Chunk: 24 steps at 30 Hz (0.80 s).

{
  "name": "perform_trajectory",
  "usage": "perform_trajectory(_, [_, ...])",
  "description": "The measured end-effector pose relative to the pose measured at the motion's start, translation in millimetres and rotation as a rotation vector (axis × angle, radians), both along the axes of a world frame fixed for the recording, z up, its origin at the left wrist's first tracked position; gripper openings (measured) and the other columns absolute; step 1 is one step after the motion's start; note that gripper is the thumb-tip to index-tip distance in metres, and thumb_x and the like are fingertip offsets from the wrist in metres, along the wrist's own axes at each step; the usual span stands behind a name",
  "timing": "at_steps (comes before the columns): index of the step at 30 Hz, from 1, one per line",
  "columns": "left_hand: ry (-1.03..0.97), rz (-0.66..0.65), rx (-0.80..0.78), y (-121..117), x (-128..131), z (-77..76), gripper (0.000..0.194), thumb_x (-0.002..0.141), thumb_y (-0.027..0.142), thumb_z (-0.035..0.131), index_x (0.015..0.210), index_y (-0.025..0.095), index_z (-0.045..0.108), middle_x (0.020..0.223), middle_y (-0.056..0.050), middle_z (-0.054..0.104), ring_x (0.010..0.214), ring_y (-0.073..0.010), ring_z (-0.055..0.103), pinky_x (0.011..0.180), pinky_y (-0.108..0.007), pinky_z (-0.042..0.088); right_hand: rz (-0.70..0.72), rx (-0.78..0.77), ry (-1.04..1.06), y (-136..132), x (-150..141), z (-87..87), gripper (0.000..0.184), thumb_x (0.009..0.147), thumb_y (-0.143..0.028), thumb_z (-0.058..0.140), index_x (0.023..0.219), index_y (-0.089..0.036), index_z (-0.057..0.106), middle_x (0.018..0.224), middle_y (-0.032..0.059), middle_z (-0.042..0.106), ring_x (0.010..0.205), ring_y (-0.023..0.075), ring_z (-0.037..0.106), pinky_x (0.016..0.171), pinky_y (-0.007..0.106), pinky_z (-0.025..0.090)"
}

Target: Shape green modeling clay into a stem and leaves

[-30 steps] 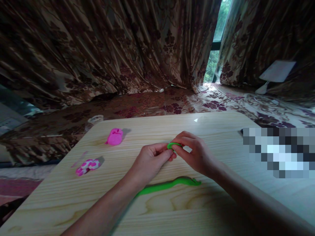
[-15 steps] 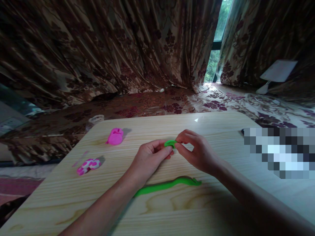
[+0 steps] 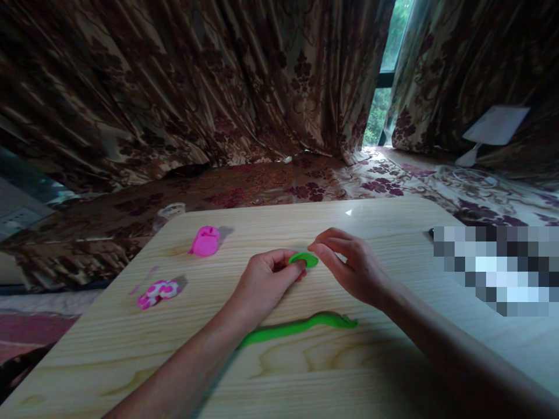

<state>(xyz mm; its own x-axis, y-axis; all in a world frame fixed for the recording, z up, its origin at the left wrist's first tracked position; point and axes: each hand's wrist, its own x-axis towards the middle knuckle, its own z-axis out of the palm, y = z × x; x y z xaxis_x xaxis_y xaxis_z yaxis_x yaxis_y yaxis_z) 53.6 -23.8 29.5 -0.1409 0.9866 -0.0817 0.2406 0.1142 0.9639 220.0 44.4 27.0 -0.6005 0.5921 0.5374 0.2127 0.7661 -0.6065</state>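
My left hand (image 3: 266, 285) pinches a flat, round piece of green modelling clay (image 3: 309, 259) between thumb and fingers, above the table. Just to its right, my right hand (image 3: 349, 265) has thumb and index finger closed together, a small gap from the clay's edge. Whether anything tiny is between those fingertips I cannot make out. Below both hands lies a long strip of green clay (image 3: 301, 330) with a ragged right end; my left forearm covers its other end.
A pink clay lump (image 3: 206, 241) and a pink-and-white clay piece (image 3: 159, 293) lie on the left of the wooden table (image 3: 314, 384). A clear container (image 3: 169, 215) is by the far left corner. A blurred-out object (image 3: 498, 267) sits at right; a white lamp (image 3: 495, 125) stands beyond.
My right fingertips have come off the green clay piece and moved slightly away. The piece now tilts to show more of its flat face; my left hand keeps its hold.
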Motion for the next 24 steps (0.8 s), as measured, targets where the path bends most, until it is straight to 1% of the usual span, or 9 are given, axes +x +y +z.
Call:
perform_trajectory(2, [-0.006, -0.02, 0.001, -0.3, 0.0, -0.6, 0.017, 0.076, 0.032, 0.06, 0.078, 0.016, 0.067, 0.067, 0.0, 0.063, 0.062, -0.0108, 0.051, 0.058, -0.022, 0.035, -0.002, 0.001, 0.003, 0.0, -0.1, 0.0, 0.013, 0.087, -0.02, 0.052, 0.083, -0.016, 0.063, 0.083, 0.0039, 0.061, 0.077, 0.0134, 0.057, 0.071, 0.027, 0.045])
perform_trajectory(4, [-0.011, -0.044, 0.008, -0.8, 0.6, -0.9, 0.016, 0.076, 0.03, 0.06, 0.075, 0.015, 0.066, 0.066, 0.001, 0.061, 0.061, -0.0101, 0.049, 0.058, -0.021, 0.034, 0.003, 0.007, -0.001, 0.1, -1.0, -1.6, 0.009, 0.084, -0.02, 0.056, 0.081, -0.016, 0.063, 0.082, 0.0036, 0.06, 0.076, 0.0133, 0.056, 0.07, 0.027, 0.045])
perform_trajectory(7, [-0.017, -0.05, 0.016, -1.1, 2.4, -0.6, 0.014, 0.075, 0.028, 0.061, 0.072, 0.014, 0.065, 0.065, 0.002, 0.059, 0.061, -0.0096, 0.048, 0.058, -0.021, 0.034, 0.008, 0.011, -0.001, 0.0, -2.5, -4.2, 0.01, 0.085, -0.02, 0.055, 0.079, -0.015, 0.062, 0.081, 0.0036, 0.06, 0.075, 0.0129, 0.056, 0.068, 0.026, 0.045])
perform_trajectory(12, [-0.026, -0.044, 0.004, -1.4, 5.0, 3.0, 0.012, 0.073, 0.025, 0.061, 0.072, 0.013, 0.064, 0.064, 0.001, 0.059, 0.061, -0.0099, 0.047, 0.058, -0.022, 0.034, 0.014, 0.033, 0.003, -0.5, -3.7, -4.9, 0.007, 0.084, -0.02, 0.057, 0.087, -0.016, 0.063, 0.084, 0.0035, 0.061, 0.078, 0.0133, 0.056, 0.071, 0.027, 0.045])
perform_trajectory(15, [-0.017, -0.07, 0.0, -1.6, 4.8, 4.8, 0.014, 0.075, 0.024, 0.059, 0.068, 0.013, 0.063, 0.062, 0.001, 0.058, 0.06, -0.0098, 0.047, 0.058, -0.022, 0.034, 0.017, 0.103, -0.013, 0.0, -3.0, -4.8, 0.009, 0.086, -0.02, 0.055, 0.085, -0.016, 0.064, 0.084, 0.0041, 0.061, 0.08, 0.0144, 0.056, 0.072, 0.028, 0.045])
perform_trajectory(18, [-0.042, -0.082, -0.003, -1.0, 3.4, 4.3, 0.015, 0.076, 0.024, 0.058, 0.066, 0.013, 0.063, 0.063, 0.0, 0.059, 0.061, -0.0105, 0.048, 0.061, -0.023, 0.035, 0.011, 0.152, -0.014, 0.5, -2.4, -5.5, 0.013, 0.087, -0.022, 0.054, 0.093, -0.018, 0.065, 0.088, 0.0054, 0.062, 0.084, 0.0162, 0.056, 0.075, 0.03, 0.045])
perform_trajectory(21, [-0.181, -0.041, -0.02, -0.2, 2.3, 2.8, 0.017, 0.077, 0.027, 0.057, 0.07, 0.013, 0.063, 0.065, -0.002, 0.061, 0.064, -0.0121, 0.053, 0.066, -0.025, 0.038, -0.031, 0.044, 0.061, 0.0, -3.0, -7.5, 0.021, 0.085, -0.022, 0.055, 0.105, -0.017, 0.06, 0.088, 0.0055, 0.063, 0.079, 0.0147, 0.058, 0.072, 0.029, 0.047])
perform_trajectory(23, [-0.265, -0.011, -0.043, 0.0, 2.2, 1.9, 0.019, 0.077, 0.03, 0.057, 0.075, 0.013, 0.064, 0.067, -0.003, 0.063, 0.065, -0.0132, 0.055, 0.067, -0.026, 0.04, -0.054, -0.053, 0.124, -0.8, -4.1, -8.7, 0.023, 0.083, -0.02, 0.057, 0.106, -0.016, 0.058, 0.085, 0.0038, 0.063, 0.073, 0.0127, 0.059, 0.068, 0.027, 0.049])
perform_trajectory(24, [-0.275, -0.011, -0.049, 0.1, 2.2, 1.4, 0.019, 0.077, 0.031, 0.058, 0.078, 0.013, 0.065, 0.068, -0.003, 0.063, 0.066, -0.0134, 0.055, 0.067, -0.026, 0.04, -0.051, -0.082, 0.144, -1.3, -4.8, -9.0, 0.021, 0.082, -0.018, 0.058, 0.103, -0.017, 0.058, 0.083, 0.0026, 0.063, 0.07, 0.0117, 0.059, 0.066, 0.026, 0.049])
